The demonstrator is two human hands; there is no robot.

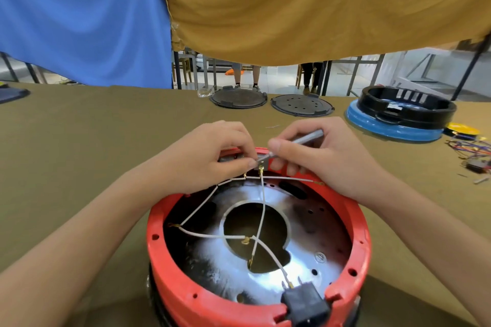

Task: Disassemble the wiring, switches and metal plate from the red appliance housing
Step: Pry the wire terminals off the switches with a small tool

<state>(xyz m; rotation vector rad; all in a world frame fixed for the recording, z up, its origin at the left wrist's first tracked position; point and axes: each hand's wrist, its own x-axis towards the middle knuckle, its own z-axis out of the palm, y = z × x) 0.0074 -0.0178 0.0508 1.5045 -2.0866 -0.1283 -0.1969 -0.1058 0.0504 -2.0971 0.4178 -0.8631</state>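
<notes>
The red appliance housing point(186, 289) lies upside down at the near table edge. Inside it sits a shiny metal plate point(305, 244) with a round hole. Several white wires point(263, 210) cross over the plate to brass terminals. A black socket point(305, 302) sits at the near rim. At the far rim, my left hand point(212, 156) pinches a small grey switch part point(259, 164). My right hand point(324, 159) grips a silver screwdriver point(305, 138), its tip at that switch.
On the olive table point(79, 154) at the back lie two dark round lids point(237, 98) point(301, 105). A black ring on a blue base point(398, 119) stands at the right, with loose coloured wires point(470, 148) beside it. Blue and mustard cloths hang behind.
</notes>
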